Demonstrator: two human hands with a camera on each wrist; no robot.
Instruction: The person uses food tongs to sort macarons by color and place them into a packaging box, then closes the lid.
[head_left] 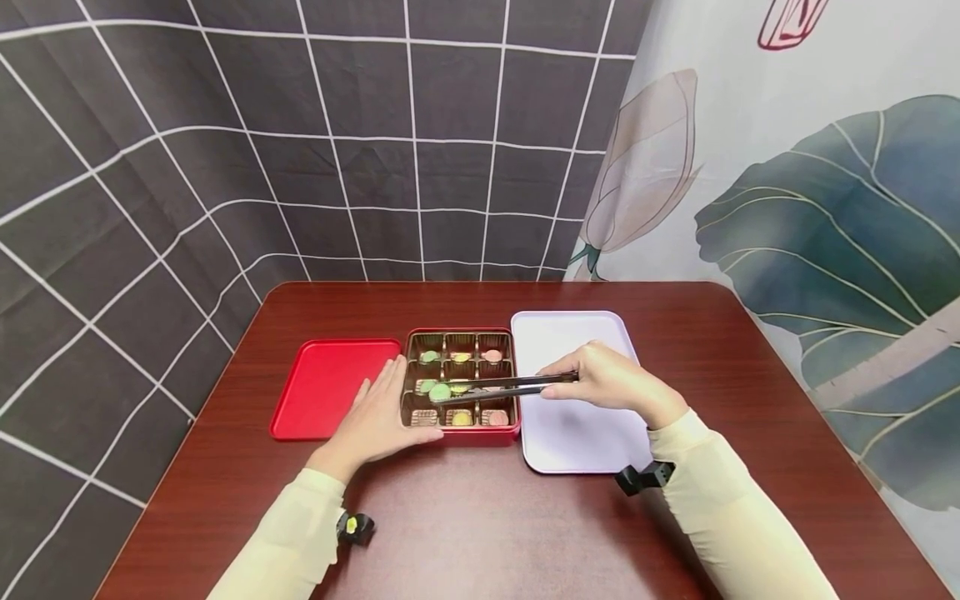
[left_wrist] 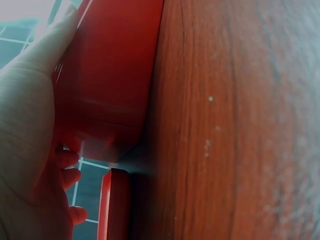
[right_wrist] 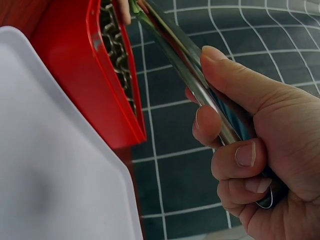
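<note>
My right hand [head_left: 611, 379] grips metal tongs [right_wrist: 192, 82] with its thumb and curled fingers. A round green sweet [head_left: 439, 392] sits between the tong tips, above the left part of a red box [head_left: 516, 431]. The box has a gold divided insert, with several green, yellow and pink sweets in its compartments; the front-left compartment shows bare ridged liner [head_left: 424, 417]. My left hand [head_left: 378, 421] rests against the box's front-left corner, fingers extended along the left side and thumb along the front edge. In the left wrist view, the thumb lies by the rim of the red wall [left_wrist: 110, 65].
A red lid [head_left: 326, 387] lies flat left of the box. Just right of the box is a white tray [head_left: 585, 442], below my right hand. All stand on a brown wooden table [head_left: 450, 517], with a dark gridded curtain [head_left: 450, 167] behind it.
</note>
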